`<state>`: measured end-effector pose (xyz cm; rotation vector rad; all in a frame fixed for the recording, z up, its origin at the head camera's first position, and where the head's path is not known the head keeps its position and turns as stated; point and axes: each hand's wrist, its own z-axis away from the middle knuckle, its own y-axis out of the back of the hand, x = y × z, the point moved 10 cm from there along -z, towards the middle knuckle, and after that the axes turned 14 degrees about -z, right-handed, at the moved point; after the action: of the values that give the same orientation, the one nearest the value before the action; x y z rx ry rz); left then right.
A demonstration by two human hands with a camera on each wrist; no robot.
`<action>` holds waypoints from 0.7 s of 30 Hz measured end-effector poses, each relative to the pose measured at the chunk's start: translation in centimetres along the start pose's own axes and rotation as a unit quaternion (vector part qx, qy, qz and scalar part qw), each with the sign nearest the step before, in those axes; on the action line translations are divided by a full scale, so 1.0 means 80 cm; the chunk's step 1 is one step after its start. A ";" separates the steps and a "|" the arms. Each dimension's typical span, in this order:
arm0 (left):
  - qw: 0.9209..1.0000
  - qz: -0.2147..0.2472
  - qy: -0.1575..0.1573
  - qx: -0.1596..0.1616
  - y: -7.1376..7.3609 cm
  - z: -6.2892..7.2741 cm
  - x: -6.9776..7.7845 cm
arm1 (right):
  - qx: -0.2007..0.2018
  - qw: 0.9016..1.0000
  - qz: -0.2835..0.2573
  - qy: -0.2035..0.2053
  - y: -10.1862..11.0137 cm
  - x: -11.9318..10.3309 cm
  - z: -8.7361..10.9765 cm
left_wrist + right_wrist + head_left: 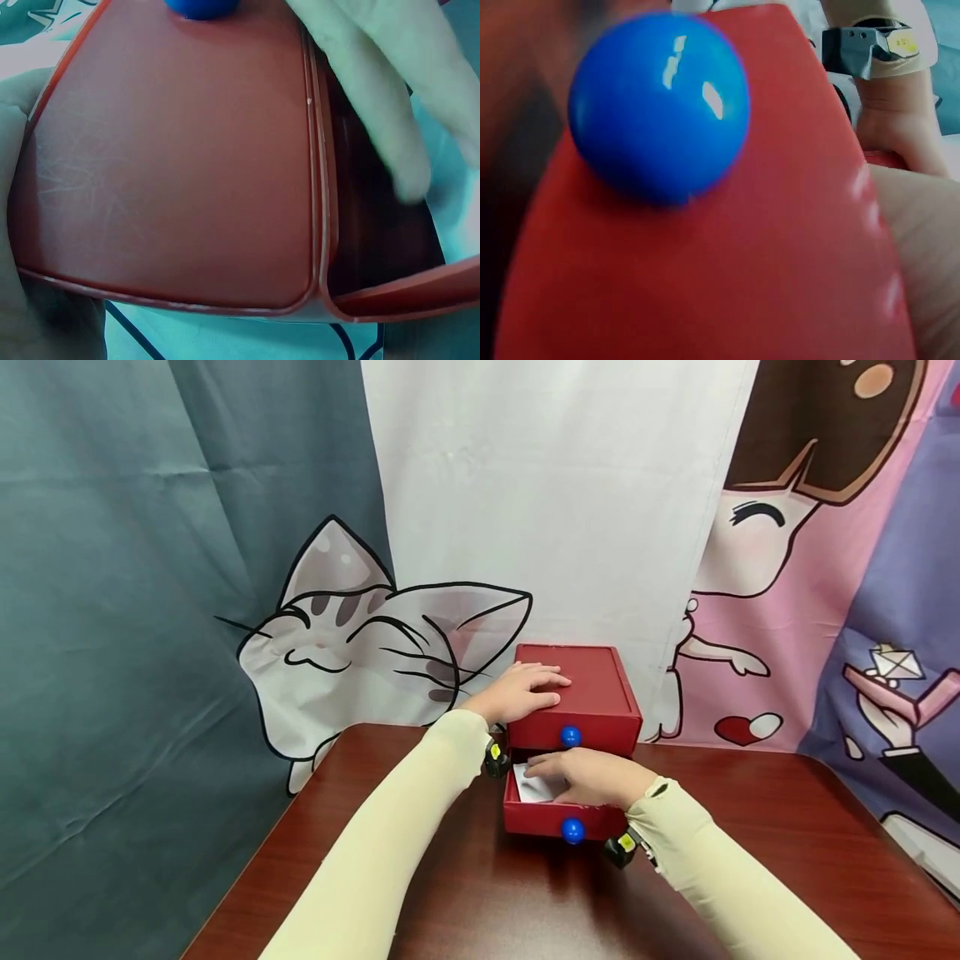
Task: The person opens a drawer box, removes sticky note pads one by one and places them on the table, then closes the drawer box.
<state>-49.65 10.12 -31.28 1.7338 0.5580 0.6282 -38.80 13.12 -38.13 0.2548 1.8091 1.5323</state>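
A red two-drawer box [577, 681] stands on the table with its lower drawer [534, 818] pulled out. My left hand [517, 691] rests on the left part of the box's top, its fingers laid across it. Over the lower drawer is my right hand [596, 777], its fingers reaching down inside; in the left wrist view those fingers [382, 105] look extended and loosely spread. Beside them in the drawer lies a flat white item [534, 787], partly covered by the hand. A round blue knob [660, 109] on the drawer front fills much of the right wrist view.
The upper drawer is closed and has a blue knob [570, 737]. A dark reddish wooden table [480, 902] carries the box. Close behind hangs a printed curtain [570, 510] with cartoon figures. Each wrist wears a small black camera [495, 758].
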 end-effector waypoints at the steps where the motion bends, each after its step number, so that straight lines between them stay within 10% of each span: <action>1: 1.000 -0.001 0.000 0.000 0.000 0.000 0.000 | -0.009 1.000 -0.007 -0.005 -0.003 0.003 -0.002; 21: 1.000 0.007 -0.006 0.000 0.003 0.005 0.004 | 0.023 0.994 0.105 -0.014 -0.011 0.000 -0.015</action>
<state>-49.15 10.01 -31.07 1.7420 0.5379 0.6262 -39.27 11.94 -38.91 0.5006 1.8439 1.6210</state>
